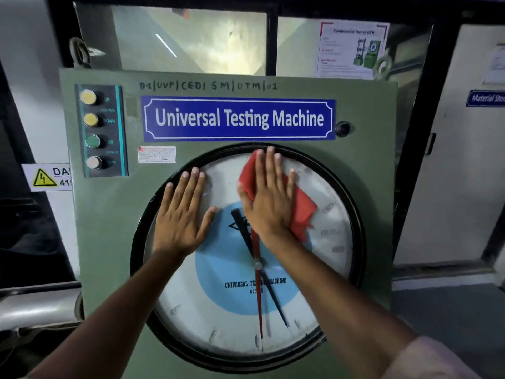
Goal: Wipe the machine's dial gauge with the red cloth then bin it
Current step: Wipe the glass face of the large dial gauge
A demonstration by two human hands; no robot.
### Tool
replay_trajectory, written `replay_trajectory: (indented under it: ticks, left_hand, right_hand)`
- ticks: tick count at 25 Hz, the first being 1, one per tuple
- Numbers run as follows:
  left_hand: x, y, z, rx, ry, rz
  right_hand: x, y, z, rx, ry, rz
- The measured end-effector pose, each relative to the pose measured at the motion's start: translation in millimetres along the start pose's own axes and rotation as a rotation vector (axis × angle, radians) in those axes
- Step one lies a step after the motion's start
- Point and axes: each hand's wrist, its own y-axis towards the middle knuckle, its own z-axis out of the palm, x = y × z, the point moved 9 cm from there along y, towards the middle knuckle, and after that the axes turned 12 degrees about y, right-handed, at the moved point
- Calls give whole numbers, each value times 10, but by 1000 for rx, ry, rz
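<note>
Much of the cloth [302, 209] is hidden under the right hand [269, 195], and the gauge [247, 258] scale marks are faint and hard to read; its upper needle ends are covered by that hand. A warning sticker [47, 177] left of the gauge is cut off by the machine [109, 242] edge. Above the gauge a blue nameplate [238, 119] is seen, and up to its left a button panel [101, 131] with four buttons. The left hand [182, 214] is laid flat, grip fully open, on the gauge's upper left glass and rim, holding nothing. The right hand is spread flat, pressing the red cloth against the upper gauge glass.
</note>
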Motion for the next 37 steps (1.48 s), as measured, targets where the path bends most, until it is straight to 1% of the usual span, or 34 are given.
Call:
replay_trajectory:
  ticks: [2,4,5,7,10,12,14,15,17,20,22,24,26,28,31,35,37]
  left_hand:
    - [-3,-5,-4,1,16,-2]
    - [-7,3,-12,5,24,-9]
    - [2,-3,-18,7,24,-19]
    - [24,-35,-21,19,18,-40]
    - [89,-156,-4,41,12,-76]
    - [140,-240,11,54,15,-89]
    - [163,-292,23,63,15,-89]
    - [178,-320,26,65,12,-95]
    - [204,-370,24,55,1,-122]
    - [225,-499,4,36,-20,-183]
    - [249,-596,18,54,-21,-217]
    - [265,-684,26,74,-24,-234]
    - [278,-731,11,89,-23,-242]
    - [286,-731,-1,112,-24,-246]
    - [287,-723,-18,141,-27,-235]
    - [313,-714,-94,166,-40,-209]
    - [328,-701,-157,182,-67,-188]
  right_hand:
    - [330,-14,124,54,16,-164]
    - [255,-21,107,87,2,-259]
    - [98,-11,50,82,-19,-247]
    - [-387,-42,-113,33,-57,-84]
    - [-1036,-306,-308,-43,-27,197]
    - [-1152,-412,-320,-85,6,330]
    - [-1023,-398,-290,-123,29,397]
    - [-868,-363,-246,-121,32,378]
    - [-465,-302,-110,-74,23,250]
    - [301,-355,158,19,40,-40]
    - [743,-437,331,99,71,-220]
    - [840,-451,361,140,92,-342]
    - [618,-383,252,133,56,-393]
    - [192,-275,95,95,-8,-299]
    - [-535,-363,-127,22,-45,-7]
    - [-1260,-952,-339,-146,90,478]
    - [-1351,-1137,-358,-167,171,602]
